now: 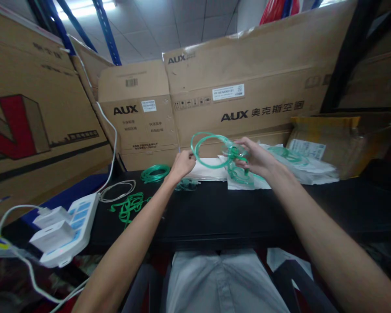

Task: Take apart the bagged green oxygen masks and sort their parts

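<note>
In my right hand (252, 156), raised over the back of the table, is a coil of clear green tubing (211, 135). The coil's loop reaches out to the left, and a clear plastic part is bunched with it at my fingers. My left hand (183, 164) is closed beside the loop's left edge; what its fingers pinch, if anything, is hidden. Below the held coil lies a white-backed bag (239, 184) with green tubing in it. Clear plastic pieces (187, 184) rest on the table just right of my left wrist.
Left of my left hand lie another green tubing coil (154, 173), tangled green straps (129, 208) and a thin pale cable loop (117, 191). A power strip (84, 224) with plugged-in adapters sits at the table's left edge. Stacked bags (316, 171) and cardboard panels (202, 113) stand behind.
</note>
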Available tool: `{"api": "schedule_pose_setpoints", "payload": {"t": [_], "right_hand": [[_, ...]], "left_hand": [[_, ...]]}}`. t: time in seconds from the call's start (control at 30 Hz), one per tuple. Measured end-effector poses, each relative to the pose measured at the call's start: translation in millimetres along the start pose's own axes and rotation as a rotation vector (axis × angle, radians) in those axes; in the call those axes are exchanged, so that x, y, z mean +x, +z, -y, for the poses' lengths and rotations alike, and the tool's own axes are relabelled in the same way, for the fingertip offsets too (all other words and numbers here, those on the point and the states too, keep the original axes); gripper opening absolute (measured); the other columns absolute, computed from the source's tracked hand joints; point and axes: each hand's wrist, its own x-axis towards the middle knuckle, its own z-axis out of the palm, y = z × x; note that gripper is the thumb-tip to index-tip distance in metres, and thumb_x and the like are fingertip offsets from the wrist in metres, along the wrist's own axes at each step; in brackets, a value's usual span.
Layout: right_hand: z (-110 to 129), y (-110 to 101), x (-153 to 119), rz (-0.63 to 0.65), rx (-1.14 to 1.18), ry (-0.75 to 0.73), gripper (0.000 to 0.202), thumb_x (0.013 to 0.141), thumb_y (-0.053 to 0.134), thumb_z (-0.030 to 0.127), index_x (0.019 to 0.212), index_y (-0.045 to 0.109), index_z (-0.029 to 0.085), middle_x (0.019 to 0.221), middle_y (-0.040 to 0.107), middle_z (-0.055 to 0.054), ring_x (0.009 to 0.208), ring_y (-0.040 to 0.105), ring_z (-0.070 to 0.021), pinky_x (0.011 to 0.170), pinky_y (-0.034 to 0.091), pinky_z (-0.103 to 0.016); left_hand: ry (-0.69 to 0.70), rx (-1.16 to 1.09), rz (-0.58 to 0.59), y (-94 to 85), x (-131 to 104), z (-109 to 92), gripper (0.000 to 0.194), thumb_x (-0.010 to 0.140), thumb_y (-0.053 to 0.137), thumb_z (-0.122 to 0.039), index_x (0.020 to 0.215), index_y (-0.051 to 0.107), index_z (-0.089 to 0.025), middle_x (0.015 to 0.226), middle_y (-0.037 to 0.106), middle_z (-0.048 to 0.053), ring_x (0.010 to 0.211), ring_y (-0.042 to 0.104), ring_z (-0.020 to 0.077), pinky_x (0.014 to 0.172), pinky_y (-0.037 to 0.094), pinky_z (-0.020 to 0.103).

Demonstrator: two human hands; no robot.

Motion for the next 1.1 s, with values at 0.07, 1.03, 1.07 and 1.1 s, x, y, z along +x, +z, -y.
{"api": "schedule_pose_setpoints", "payload": {"t": [0.07, 1.03, 1.07, 1.1], "right_hand": [[-5.9, 6.0, -17.4, 0.044, -0.098, 0.121, 0.012, 0.080, 0.062, 0.028, 0.074, 0.058, 0.019, 0.064, 0.069, -0.004, 0.036, 0.039, -0.0080, 0.031, 0.026, -0.019], [-61.3, 11.9, -40.8, 0.261, -1.534, -0.030, 0.051, 0.089, 0.053, 0.064, 0.088, 0.074, 0.017, 0.080, 0.073, -0.009, 0.072, 0.065, -0.0226, 0.065, 0.043, -0.030], [-60.2, 13.5, -40.0, 0.272, -1.536, -0.044, 0.047, 0.089, 0.055, 0.061, 0.089, 0.072, 0.017, 0.083, 0.073, -0.010, 0.074, 0.065, -0.0226, 0.066, 0.043, -0.030], [-58.8, 14.9, -39.3, 0.279, -1.538, -0.065, 0.044, 0.089, 0.057, 0.058, 0.091, 0.070, 0.016, 0.087, 0.073, -0.011, 0.077, 0.065, -0.0226, 0.068, 0.043, -0.030]], "left_hand": [[-0.004, -0.062, -0.045, -18.2, -25.8, 0.8, 0.028, 0.089, 0.058, -0.023, 0.110, 0.076, -0.024, 0.104, 0.078, 0.009, 0.103, 0.070, 0.0298, 0.090, 0.052, 0.036], [0.280, 0.472, 0.333, 41.1, -113.9, -0.1, 0.029, 0.102, 0.046, -0.033, 0.119, 0.067, -0.021, 0.113, 0.063, 0.008, 0.107, 0.063, 0.0256, 0.089, 0.051, 0.034], [0.259, 0.479, 0.319, 40.9, -114.9, -1.2, 0.029, 0.101, 0.047, -0.034, 0.118, 0.067, -0.021, 0.112, 0.063, 0.008, 0.104, 0.064, 0.0254, 0.086, 0.052, 0.034], [0.252, 0.474, 0.303, 41.0, -115.7, -2.2, 0.029, 0.101, 0.048, -0.035, 0.119, 0.066, -0.021, 0.111, 0.063, 0.008, 0.101, 0.065, 0.0249, 0.085, 0.052, 0.034]]}}
